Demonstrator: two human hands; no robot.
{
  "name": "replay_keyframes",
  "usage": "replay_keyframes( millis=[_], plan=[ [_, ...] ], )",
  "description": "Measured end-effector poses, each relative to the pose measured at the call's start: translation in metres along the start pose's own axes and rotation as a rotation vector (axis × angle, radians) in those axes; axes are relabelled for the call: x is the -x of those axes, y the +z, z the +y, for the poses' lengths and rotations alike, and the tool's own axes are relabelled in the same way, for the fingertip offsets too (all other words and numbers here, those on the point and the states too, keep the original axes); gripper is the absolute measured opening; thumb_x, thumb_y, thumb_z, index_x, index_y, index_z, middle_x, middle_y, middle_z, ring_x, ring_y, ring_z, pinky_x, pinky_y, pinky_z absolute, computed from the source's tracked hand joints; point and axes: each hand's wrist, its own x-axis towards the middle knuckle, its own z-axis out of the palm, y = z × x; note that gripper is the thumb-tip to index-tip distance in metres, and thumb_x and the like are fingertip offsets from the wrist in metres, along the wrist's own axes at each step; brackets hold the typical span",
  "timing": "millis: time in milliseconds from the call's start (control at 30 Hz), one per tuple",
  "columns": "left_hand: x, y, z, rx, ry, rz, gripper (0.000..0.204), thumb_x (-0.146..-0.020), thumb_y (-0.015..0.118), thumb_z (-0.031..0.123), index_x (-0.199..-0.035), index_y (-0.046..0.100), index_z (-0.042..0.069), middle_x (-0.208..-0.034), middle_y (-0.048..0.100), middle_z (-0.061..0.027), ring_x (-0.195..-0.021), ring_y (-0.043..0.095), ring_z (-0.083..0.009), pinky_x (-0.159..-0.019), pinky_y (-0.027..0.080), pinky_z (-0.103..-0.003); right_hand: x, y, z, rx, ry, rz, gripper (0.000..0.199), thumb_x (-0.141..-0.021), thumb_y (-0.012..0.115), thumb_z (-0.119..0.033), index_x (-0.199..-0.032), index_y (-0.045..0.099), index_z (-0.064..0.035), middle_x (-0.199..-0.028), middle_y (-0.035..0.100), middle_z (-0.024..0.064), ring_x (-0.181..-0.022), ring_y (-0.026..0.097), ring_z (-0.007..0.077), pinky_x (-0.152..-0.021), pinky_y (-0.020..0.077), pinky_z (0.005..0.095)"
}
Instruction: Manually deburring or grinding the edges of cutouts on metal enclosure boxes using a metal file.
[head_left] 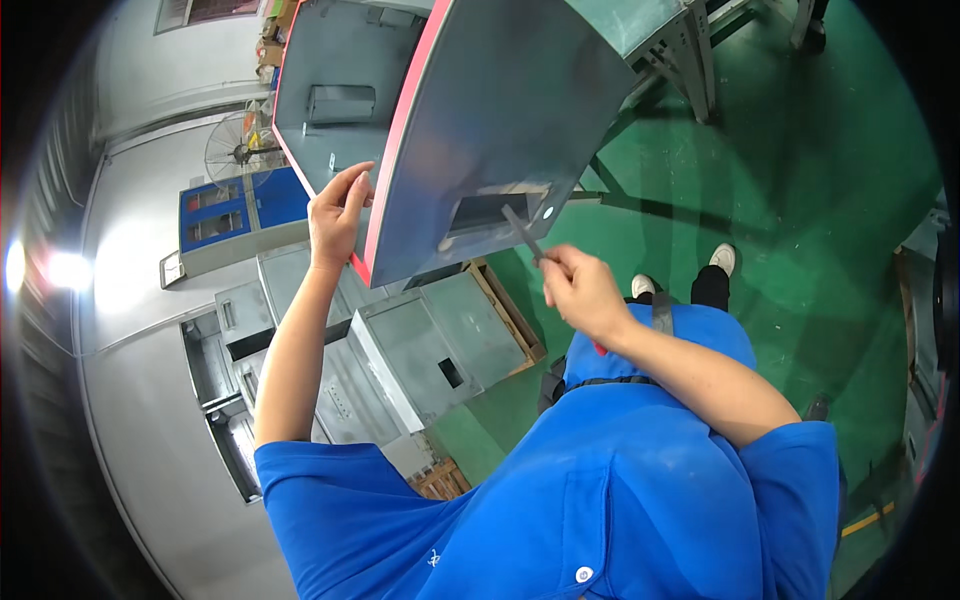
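Observation:
A large grey sheet-metal panel point(500, 110) with a red edge stands tilted in front of me. My left hand point(338, 215) grips its red edge on the left side. In my right hand point(578, 290) is a thin dark metal tool point(522, 232), perhaps a file, whose tip reaches a rectangular cutout point(490, 212) in the panel's lower part. A small round hole sits just right of that cutout.
Several grey metal cabinet panels point(400, 345) lie stacked on a wooden pallet point(510, 310) below. A blue cabinet point(240, 215) and a standing fan point(240, 150) are at the left. The floor point(800, 180) is green, with a metal frame point(690, 50) at the top.

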Motion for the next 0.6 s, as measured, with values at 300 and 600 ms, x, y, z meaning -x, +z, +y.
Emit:
replay_keyframes(
  millis=[300,600],
  plan=[
    [0.029,0.0,0.065,-0.496,0.928,0.095,0.022,-0.07,0.061,0.003,-0.091,0.057,0.006,-0.092,0.054,-0.0072,-0.085,0.052,-0.0235,-0.074,0.043,-0.036,0.032,-0.01,0.026,-0.332,0.055,0.031,0.018,-0.089,0.039,-0.014,-0.096,0.047,0.0001,-0.058,0.046,0.0002,-0.043,0.034,0.0031,-0.036,0.0262,0.0181],
    [0.047,0.029,0.072,-0.89,1.076,-0.432,0.029,-0.057,0.048,0.015,-0.075,0.059,-0.006,-0.105,0.051,-0.0194,-0.109,0.042,-0.0342,-0.098,0.029,-0.046,0.047,-0.006,0.032,-0.346,0.091,0.087,0.013,-0.088,0.041,-0.011,-0.093,0.05,-0.0035,-0.058,0.05,0.0025,-0.04,0.038,0.0052,-0.035,0.0283,0.0206]
  ],
)
